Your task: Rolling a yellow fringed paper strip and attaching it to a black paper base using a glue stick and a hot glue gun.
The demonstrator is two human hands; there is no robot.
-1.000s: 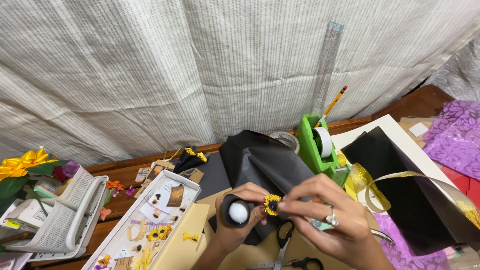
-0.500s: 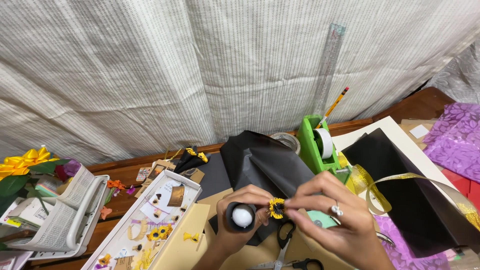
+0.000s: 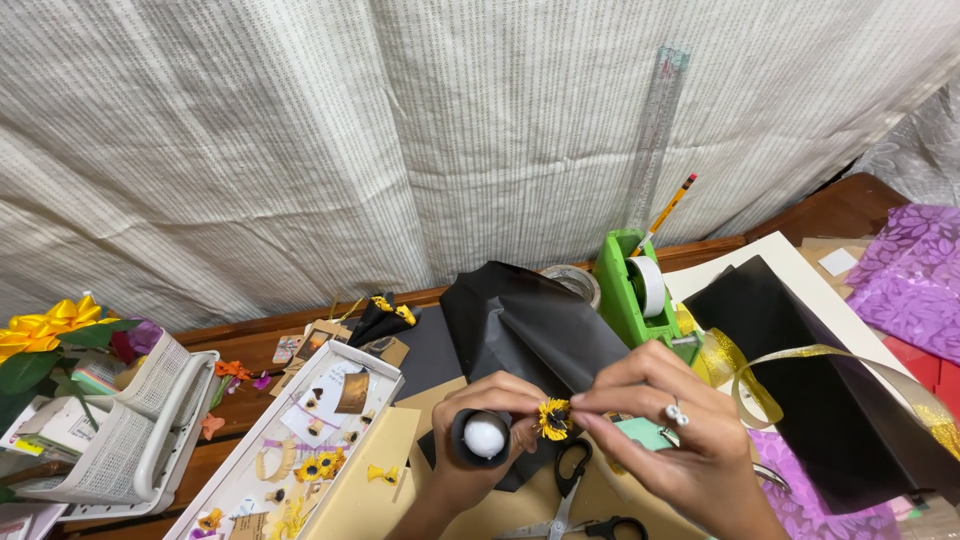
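Small yellow paper sunflower with dark centre (image 3: 553,418) pinched between my right hand (image 3: 668,440) fingertips and my left hand (image 3: 490,420) thumb. Left hand also wraps a black tube with white ball end (image 3: 482,437). Flower looks formed but not yet fixed down. Black-handled scissors (image 3: 570,500) lie just below the flower; finished sunflowers in white tray (image 3: 372,362), left of it.

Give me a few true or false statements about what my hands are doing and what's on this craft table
1. The left hand holds a black tube with a white end. True.
2. The right hand pinches a small yellow paper flower. True.
3. The tape dispenser is red. False: it is green.
4. The scissors are in the right hand. False: they lie on the table below the hands.
5. A white tray lies left of the hands. True.
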